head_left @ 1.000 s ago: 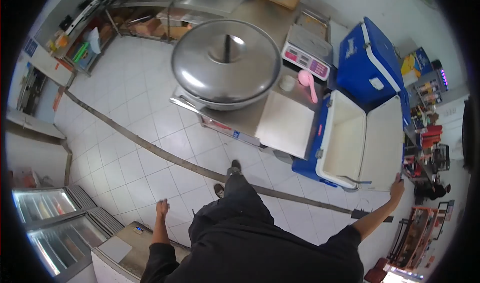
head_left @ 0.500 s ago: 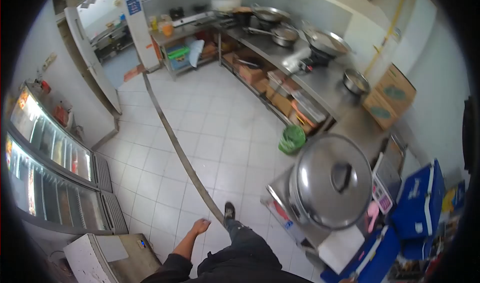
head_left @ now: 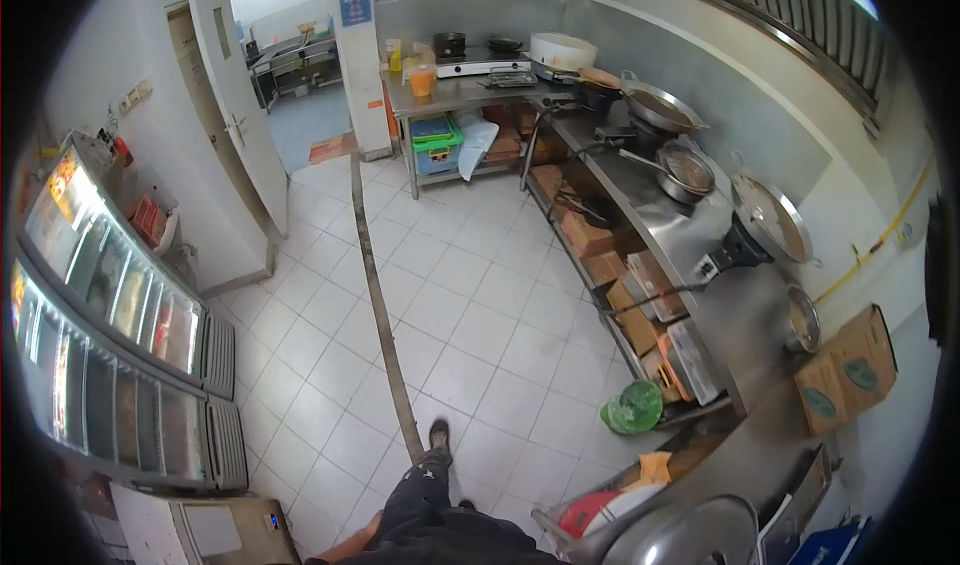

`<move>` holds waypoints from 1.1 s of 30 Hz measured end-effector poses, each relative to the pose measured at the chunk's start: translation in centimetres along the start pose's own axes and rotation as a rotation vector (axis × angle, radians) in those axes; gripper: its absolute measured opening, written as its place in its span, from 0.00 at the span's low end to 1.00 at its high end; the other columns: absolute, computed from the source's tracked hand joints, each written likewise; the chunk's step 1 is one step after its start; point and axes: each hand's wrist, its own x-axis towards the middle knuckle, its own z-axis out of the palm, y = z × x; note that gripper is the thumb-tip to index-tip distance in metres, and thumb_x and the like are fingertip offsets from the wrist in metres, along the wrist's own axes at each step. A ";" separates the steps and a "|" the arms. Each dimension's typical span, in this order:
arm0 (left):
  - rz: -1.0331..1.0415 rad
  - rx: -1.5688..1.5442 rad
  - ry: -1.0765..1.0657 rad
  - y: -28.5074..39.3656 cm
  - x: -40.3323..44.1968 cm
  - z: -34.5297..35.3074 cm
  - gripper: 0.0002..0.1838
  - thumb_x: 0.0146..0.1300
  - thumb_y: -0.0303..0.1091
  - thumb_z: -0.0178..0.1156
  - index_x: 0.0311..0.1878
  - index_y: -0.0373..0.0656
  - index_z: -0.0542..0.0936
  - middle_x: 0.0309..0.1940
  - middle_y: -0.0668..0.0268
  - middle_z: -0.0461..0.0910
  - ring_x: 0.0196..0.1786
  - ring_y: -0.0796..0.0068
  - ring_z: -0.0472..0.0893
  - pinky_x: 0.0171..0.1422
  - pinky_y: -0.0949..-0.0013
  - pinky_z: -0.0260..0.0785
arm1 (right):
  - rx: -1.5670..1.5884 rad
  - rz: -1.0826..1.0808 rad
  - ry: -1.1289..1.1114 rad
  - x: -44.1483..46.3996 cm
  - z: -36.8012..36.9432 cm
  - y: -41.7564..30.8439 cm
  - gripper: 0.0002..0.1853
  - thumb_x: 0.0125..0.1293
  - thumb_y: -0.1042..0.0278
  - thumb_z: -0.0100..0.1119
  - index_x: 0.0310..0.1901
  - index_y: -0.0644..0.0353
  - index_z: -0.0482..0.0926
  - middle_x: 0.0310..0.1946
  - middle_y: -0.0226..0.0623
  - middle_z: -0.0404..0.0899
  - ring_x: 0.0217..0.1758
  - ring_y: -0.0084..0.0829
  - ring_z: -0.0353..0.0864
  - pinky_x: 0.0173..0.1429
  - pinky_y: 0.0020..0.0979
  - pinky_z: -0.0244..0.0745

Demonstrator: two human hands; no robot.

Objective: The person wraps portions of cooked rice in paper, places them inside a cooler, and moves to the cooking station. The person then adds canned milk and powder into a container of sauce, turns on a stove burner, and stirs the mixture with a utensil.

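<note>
Low in the frame, my left hand [head_left: 374, 527] shows only in part beside my dark trousers, its fingers hidden behind my leg. It is nearest to my thigh, and whether it holds anything does not show. My right hand is out of the frame. To my right, a large round steel lid [head_left: 690, 535] is cut off by the bottom edge, next to the steel counter [head_left: 740, 445]. A red and white item [head_left: 600, 510] lies beside the lid.
Glass-door fridges [head_left: 130, 305] line the left, with a low white cabinet [head_left: 205, 530] below. A strip [head_left: 375, 295] crosses the tiled floor [head_left: 470, 315]. Along the right stand woks [head_left: 770, 220], a cardboard box [head_left: 850, 370] and a green bin [head_left: 632, 408]. An open door [head_left: 235, 105] stands behind.
The view has swung left and up toward the back of the kitchen. The open cooler and my right hand have left the frame. My left hand has dropped close to my leg.
</note>
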 end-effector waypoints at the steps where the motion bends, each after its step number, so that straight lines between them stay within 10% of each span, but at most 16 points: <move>1: 0.120 0.046 -0.047 3.3 0.7 0.4 0.39 0.70 0.63 0.36 0.59 0.35 0.78 0.50 0.48 0.83 0.58 0.54 0.79 0.68 0.54 0.67 | 0.062 0.010 -0.060 2.9 -0.3 -1.8 0.45 0.70 0.32 0.47 0.74 0.64 0.56 0.73 0.49 0.61 0.80 0.43 0.53 0.77 0.49 0.53; 5: 0.374 0.148 -0.049 18.4 8.5 -2.6 0.40 0.71 0.62 0.33 0.60 0.35 0.78 0.52 0.50 0.83 0.57 0.54 0.79 0.68 0.56 0.67 | 0.274 0.146 -0.227 13.2 -1.7 -7.7 0.48 0.69 0.30 0.48 0.75 0.66 0.53 0.73 0.51 0.61 0.80 0.43 0.53 0.77 0.47 0.52; 9: -0.091 -0.423 -0.292 35.6 11.0 -4.5 0.41 0.72 0.63 0.32 0.65 0.34 0.75 0.64 0.50 0.77 0.67 0.53 0.74 0.74 0.58 0.61 | 0.525 0.291 -0.274 21.1 -3.9 -12.6 0.51 0.68 0.28 0.49 0.76 0.67 0.51 0.73 0.53 0.61 0.80 0.43 0.53 0.78 0.45 0.51; 15: 0.400 0.810 0.092 63.2 26.9 -10.3 0.49 0.65 0.73 0.42 0.66 0.33 0.74 0.63 0.40 0.74 0.71 0.41 0.69 0.77 0.52 0.57 | 0.485 0.341 -0.359 33.7 -13.6 -24.9 0.67 0.60 0.19 0.52 0.77 0.74 0.36 0.73 0.61 0.57 0.80 0.45 0.52 0.80 0.40 0.48; 18: 0.715 0.500 0.249 80.0 24.9 -11.1 0.38 0.67 0.63 0.52 0.61 0.34 0.78 0.59 0.43 0.79 0.68 0.46 0.74 0.73 0.56 0.63 | 0.121 0.268 -0.339 38.1 -20.7 -38.7 0.54 0.68 0.25 0.49 0.74 0.74 0.53 0.70 0.50 0.64 0.72 0.40 0.65 0.79 0.37 0.52; 24: 0.712 0.179 0.069 98.5 34.3 -14.6 0.33 0.69 0.54 0.56 0.63 0.32 0.75 0.58 0.49 0.80 0.61 0.58 0.79 0.65 0.62 0.70 | 0.297 -0.009 -0.479 60.6 -32.6 -48.0 0.34 0.74 0.48 0.57 0.66 0.73 0.66 0.63 0.50 0.72 0.61 0.38 0.78 0.58 0.34 0.80; 26: 0.485 0.006 0.047 103.0 33.6 -15.0 0.32 0.70 0.52 0.56 0.64 0.33 0.74 0.57 0.51 0.81 0.58 0.60 0.79 0.63 0.60 0.71 | 0.531 -0.299 -0.237 71.5 -35.2 -51.1 0.34 0.71 0.43 0.58 0.61 0.71 0.71 0.52 0.52 0.82 0.47 0.42 0.86 0.55 0.40 0.79; 29: 0.385 -0.171 0.064 110.2 33.6 -17.0 0.31 0.71 0.51 0.55 0.65 0.33 0.72 0.57 0.53 0.80 0.57 0.60 0.80 0.61 0.58 0.72 | -0.036 -0.403 0.119 86.3 -39.8 -61.8 0.21 0.70 0.51 0.58 0.50 0.62 0.81 0.40 0.47 0.86 0.45 0.43 0.87 0.54 0.43 0.78; 30: 0.391 -0.219 0.076 112.3 33.8 -17.5 0.31 0.71 0.51 0.54 0.65 0.33 0.72 0.58 0.53 0.80 0.58 0.59 0.80 0.61 0.57 0.72 | -0.043 -0.545 0.196 90.4 -40.8 -66.7 0.11 0.70 0.63 0.59 0.38 0.62 0.81 0.27 0.34 0.83 0.30 0.25 0.80 0.39 0.32 0.77; 33: 0.486 -0.368 0.090 120.4 34.3 -19.5 0.28 0.72 0.48 0.55 0.63 0.33 0.73 0.57 0.54 0.80 0.58 0.60 0.80 0.60 0.58 0.72 | 0.495 -0.579 -0.033 103.7 -42.3 -79.7 0.09 0.76 0.67 0.53 0.42 0.64 0.78 0.32 0.32 0.82 0.33 0.22 0.81 0.35 0.25 0.75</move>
